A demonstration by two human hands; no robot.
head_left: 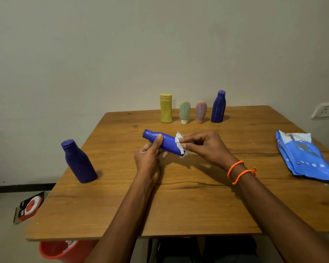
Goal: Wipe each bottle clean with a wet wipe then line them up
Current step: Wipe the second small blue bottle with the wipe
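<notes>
My left hand (149, 158) grips a blue bottle (165, 142) held on its side above the wooden table (179, 196), cap pointing left. My right hand (205, 147) pinches a white wet wipe (179, 144) against the bottle's base end. Another dark blue bottle (78, 162) stands at the table's left edge. At the back, in a row, stand a yellow bottle (166, 108), a green tube (184, 112), a pink tube (201, 111) and a blue bottle (218, 107).
A blue pack of wet wipes (306, 156) lies at the right edge of the table. An orange bin (65, 251) sits on the floor under the front left corner, and a small box (28, 207) lies on the floor to the left.
</notes>
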